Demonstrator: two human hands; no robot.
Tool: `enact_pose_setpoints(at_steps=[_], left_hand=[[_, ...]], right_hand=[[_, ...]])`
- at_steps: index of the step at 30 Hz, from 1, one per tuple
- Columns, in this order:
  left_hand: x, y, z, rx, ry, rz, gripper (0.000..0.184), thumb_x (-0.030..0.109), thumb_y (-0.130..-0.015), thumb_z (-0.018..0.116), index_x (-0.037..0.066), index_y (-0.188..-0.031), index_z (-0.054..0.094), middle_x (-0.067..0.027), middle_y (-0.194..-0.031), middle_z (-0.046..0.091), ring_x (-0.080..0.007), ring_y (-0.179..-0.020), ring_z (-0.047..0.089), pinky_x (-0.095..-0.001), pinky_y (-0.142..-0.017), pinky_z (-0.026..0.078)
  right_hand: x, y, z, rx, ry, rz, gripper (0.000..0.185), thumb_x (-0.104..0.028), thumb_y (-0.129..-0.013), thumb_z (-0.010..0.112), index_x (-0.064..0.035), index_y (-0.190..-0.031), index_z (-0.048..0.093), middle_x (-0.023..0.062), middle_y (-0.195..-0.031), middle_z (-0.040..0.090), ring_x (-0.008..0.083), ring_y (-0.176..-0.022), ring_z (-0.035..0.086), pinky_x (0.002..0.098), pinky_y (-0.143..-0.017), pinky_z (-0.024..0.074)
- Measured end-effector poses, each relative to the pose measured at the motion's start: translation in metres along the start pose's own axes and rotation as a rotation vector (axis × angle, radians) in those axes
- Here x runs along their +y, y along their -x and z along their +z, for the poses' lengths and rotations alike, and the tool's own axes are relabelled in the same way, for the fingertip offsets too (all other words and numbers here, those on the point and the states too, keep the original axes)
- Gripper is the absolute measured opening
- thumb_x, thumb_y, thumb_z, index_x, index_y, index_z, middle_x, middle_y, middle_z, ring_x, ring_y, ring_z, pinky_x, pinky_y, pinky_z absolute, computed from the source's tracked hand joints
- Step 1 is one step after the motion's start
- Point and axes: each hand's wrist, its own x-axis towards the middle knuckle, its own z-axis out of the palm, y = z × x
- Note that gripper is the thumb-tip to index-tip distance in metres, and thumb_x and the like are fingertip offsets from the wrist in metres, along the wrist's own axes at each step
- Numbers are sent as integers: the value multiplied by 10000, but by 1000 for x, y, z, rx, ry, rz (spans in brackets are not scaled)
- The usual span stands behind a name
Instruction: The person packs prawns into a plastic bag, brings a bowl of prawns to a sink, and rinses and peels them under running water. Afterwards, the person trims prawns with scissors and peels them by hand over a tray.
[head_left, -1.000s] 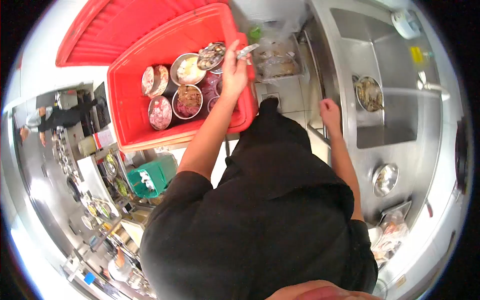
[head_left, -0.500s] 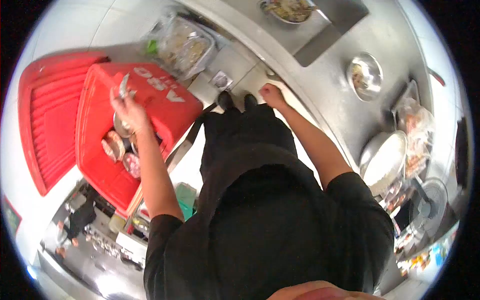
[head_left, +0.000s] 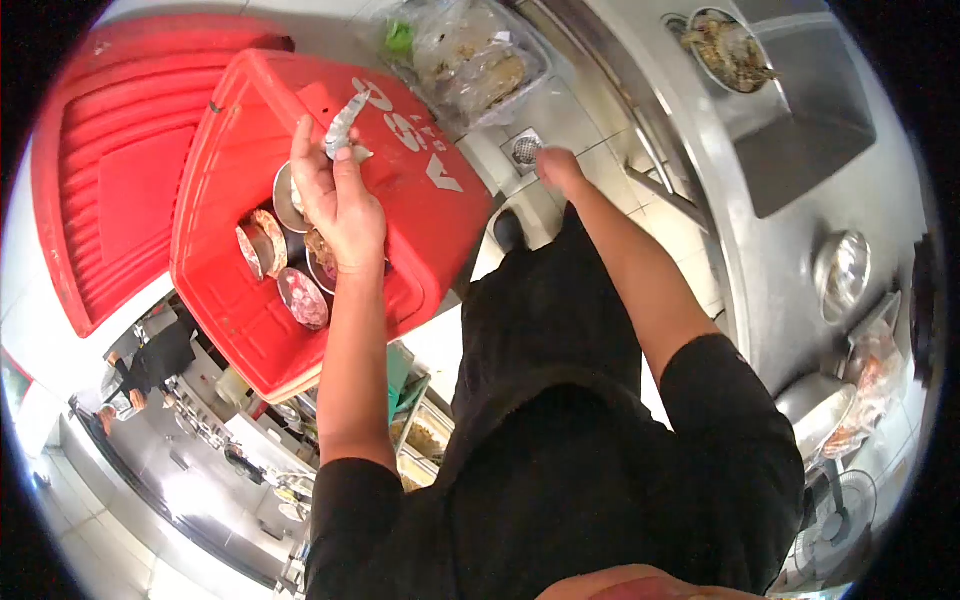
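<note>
The left hand [head_left: 343, 215] holds a silvery strip [head_left: 345, 125] between thumb and fingers; its lower end is hidden by them, and its material is hard to make out. The right hand [head_left: 560, 168] is blurred, so whether it is open or closed cannot be told.

The strip slants upward, in view against the lettered side of the red box [head_left: 430, 215]. Inside the box, the left hand and forearm partly cover a bowl of white food [head_left: 289, 198] and a bowl of brown food [head_left: 320, 255]. Nearby are a bowl of pinkish food [head_left: 303, 298] and pale, reddish pieces [head_left: 268, 243]. The red lid [head_left: 130, 200] is cut off by the dark edge of the view.

One second ago, the left hand was beside a bowl of shellfish, which is now out of sight; the view has turned since.

The right hand appears near the floor drain [head_left: 526, 150]. Farther right, a bowl of food [head_left: 728, 50] sits in the sink [head_left: 810, 150].
</note>
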Motion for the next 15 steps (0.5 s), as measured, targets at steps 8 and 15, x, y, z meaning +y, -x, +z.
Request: enact_pose_setpoints(at_steps=[8,15], left_hand=[[-3,-2,1,13,-82,-2,482,-45,-930,430,10,-1401,345,-118,-1095,568,-150,-965,554,-280,-839,466],[-7,-1,2,26,-122,5,481,-34,-935,430,2,-1405,338,-134,-1082,577,-166,-947,572,-301,-852,465]], right_hand=[[-34,-155,24,367,-857,1016,396,-244,-801,666,46,-1042,548,147,-811,638,264,-683,631,373,-614,537],[12,-183,46,407,-657,1035,567,-395,-780,653,66,-1104,592,196,-965,647,306,-790,657,443,-636,561]])
